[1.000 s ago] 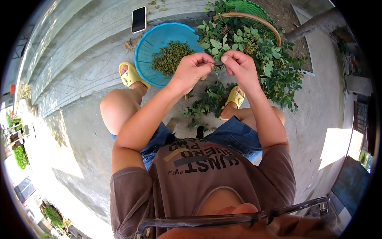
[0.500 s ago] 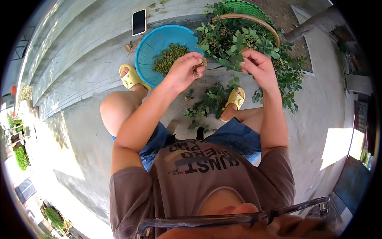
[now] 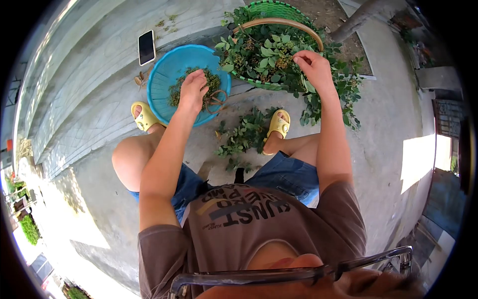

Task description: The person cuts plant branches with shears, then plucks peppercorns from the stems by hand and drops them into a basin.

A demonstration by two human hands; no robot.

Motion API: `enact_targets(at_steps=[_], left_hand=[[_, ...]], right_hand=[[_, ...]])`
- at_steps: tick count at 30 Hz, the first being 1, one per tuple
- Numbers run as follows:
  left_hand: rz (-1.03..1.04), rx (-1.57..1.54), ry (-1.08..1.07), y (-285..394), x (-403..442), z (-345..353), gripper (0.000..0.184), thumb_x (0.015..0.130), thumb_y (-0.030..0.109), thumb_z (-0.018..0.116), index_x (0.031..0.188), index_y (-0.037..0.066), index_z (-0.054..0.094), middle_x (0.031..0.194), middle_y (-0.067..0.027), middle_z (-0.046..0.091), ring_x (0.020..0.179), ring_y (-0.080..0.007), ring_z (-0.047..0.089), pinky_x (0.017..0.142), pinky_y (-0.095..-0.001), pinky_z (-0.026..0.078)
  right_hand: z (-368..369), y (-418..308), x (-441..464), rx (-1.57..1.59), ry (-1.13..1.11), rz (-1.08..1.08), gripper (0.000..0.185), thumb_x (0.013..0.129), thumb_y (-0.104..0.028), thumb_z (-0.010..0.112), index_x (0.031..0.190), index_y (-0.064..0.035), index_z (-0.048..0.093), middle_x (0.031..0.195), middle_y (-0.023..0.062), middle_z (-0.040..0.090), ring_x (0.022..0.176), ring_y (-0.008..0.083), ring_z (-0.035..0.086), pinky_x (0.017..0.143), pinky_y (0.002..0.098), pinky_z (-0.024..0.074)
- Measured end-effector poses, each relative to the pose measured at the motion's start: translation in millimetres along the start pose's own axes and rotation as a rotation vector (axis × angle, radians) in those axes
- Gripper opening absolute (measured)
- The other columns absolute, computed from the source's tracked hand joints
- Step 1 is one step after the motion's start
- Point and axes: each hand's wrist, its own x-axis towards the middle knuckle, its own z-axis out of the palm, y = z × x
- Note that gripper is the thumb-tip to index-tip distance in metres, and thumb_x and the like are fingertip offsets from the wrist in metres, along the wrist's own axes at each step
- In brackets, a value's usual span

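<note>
Above the blue plastic basin (image 3: 158,94) is my left hand (image 3: 192,93). Its fingers are stretched out, and nothing shows in them. Small green berries (image 3: 213,82) lie in a heap under and around that hand. A thin brown looped thing (image 3: 216,101) lies by the basin's near right side; its kind is unclear. My right hand (image 3: 313,70) is over the leafy branches (image 3: 269,55) in the green woven basket (image 3: 279,7). Thumb and forefinger pinch at a berry cluster (image 3: 285,62) among the leaves; the exact grip is hard to see.
A brown handle (image 3: 284,21) arches over the basket, and branches spill over its right side. Cut leafy sprigs (image 3: 246,132) lie on the concrete between my feet in yellow clogs (image 3: 280,124). A phone (image 3: 146,48) rests on the step at the left.
My left hand has moved left over the basin; the berry sprig it held is gone from its fingers. My right hand has shifted up and left to the berries. The view has shifted too.
</note>
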Motion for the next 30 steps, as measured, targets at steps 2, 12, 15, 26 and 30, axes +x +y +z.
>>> enact_targets(at_steps=[2,12,15,26,30], left_hand=[[0.015,-0.289,-0.319,15.6,-21.1,18.3,0.028,0.09,0.008,0.054,0.117,0.001,0.051,0.113,-0.0122,0.056,0.105,-0.025,0.055,0.09,-0.0361,0.045],[-0.157,-0.236,-0.537,27.9,-78.7,54.6,0.014,0.09,0.01,0.054,0.103,0.005,0.057,0.094,-0.0047,0.061,0.086,-0.0161,0.06,0.074,-0.0289,0.048],[-0.17,-0.219,-0.549,28.8,-81.3,55.4,0.014,0.09,0.009,0.054,0.103,0.005,0.058,0.093,-0.0041,0.062,0.084,-0.0148,0.06,0.073,-0.0284,0.048],[-0.138,-0.197,-0.578,30.2,-85.9,56.5,0.014,0.09,0.01,0.054,0.102,0.005,0.058,0.094,-0.0041,0.062,0.086,-0.0147,0.06,0.074,-0.0286,0.047],[-0.13,-0.159,-0.586,25.9,-82.0,58.0,0.018,0.091,0.01,0.053,0.107,0.004,0.056,0.105,-0.0083,0.062,0.097,-0.0191,0.06,0.083,-0.0323,0.048]], right_hand=[[-3.3,13.6,15.6,-0.102,0.106,0.013,0.014,0.082,-0.017,0.065,0.093,-0.0095,0.069,0.085,0.0071,0.064,0.074,0.0214,0.062,0.067,0.0334,0.0493],[59.1,35.1,41.4,-0.521,0.232,-0.238,0.011,0.08,-0.019,0.068,0.091,-0.0179,0.069,0.097,0.0066,0.056,0.086,0.0241,0.059,0.073,0.0403,0.0485],[54.0,31.4,42.9,-0.556,0.162,-0.178,0.013,0.079,-0.019,0.068,0.091,-0.0192,0.069,0.092,0.0047,0.057,0.082,0.0231,0.059,0.075,0.042,0.0475],[-33.3,-23.3,45.0,0.125,0.651,-0.158,0.012,0.076,-0.011,0.074,0.087,-0.0086,0.071,0.079,0.0023,0.066,0.067,0.0111,0.058,0.065,0.0254,0.0473],[-34.2,-6.2,42.8,0.064,0.681,-0.149,0.013,0.076,-0.01,0.074,0.089,-0.008,0.071,0.077,0.002,0.066,0.066,0.011,0.058,0.064,0.0254,0.0475]])
